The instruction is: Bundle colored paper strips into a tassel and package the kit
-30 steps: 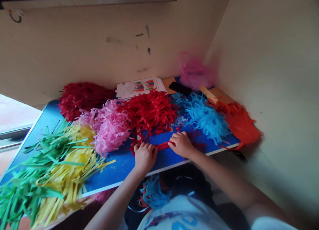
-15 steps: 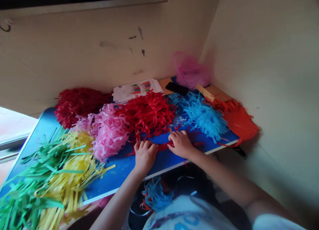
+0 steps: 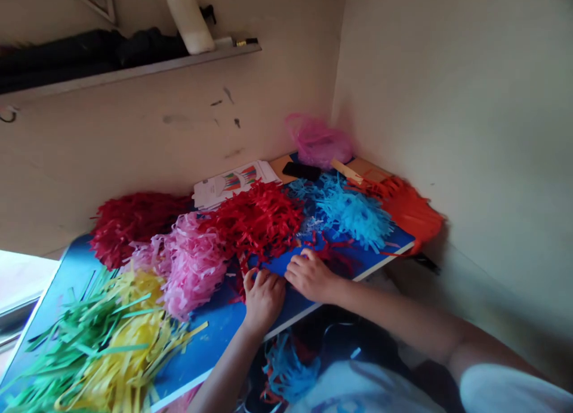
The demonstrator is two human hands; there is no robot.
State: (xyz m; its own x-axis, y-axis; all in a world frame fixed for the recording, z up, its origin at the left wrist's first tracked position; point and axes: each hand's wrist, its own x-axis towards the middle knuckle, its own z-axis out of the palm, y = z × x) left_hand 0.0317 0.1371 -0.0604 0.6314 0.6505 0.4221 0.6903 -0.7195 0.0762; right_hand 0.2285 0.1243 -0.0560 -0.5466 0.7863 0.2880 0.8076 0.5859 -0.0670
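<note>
Near the front edge of the blue table [image 3: 219, 335], my left hand [image 3: 265, 296] rests with curled fingers at some red paper strips [image 3: 242, 281]. What its fingertips grip is hidden. Close by on the right is my right hand [image 3: 312, 274], its fingers bent and pressed together over the tabletop, with dark red strips [image 3: 338, 255] beside it. Behind both hands sits a fluffy pile of red shredded paper [image 3: 264, 219]. A pink pile [image 3: 194, 264] lies left of my left hand, and a light blue one [image 3: 353, 210] is beyond my right hand.
Yellow strips [image 3: 129, 347], green strips [image 3: 67, 347] and a dark red pile [image 3: 134, 222] lie left. Printed sheets [image 3: 233, 180], a black phone [image 3: 301, 171], a pink plastic bag [image 3: 320, 141] and orange paper [image 3: 414, 210] are at the back and right. A shelf [image 3: 134, 73] juts above.
The camera view has tilted up and shifted right. The red strip stretched between my hands no longer shows there, and my hands are slightly closer together.
</note>
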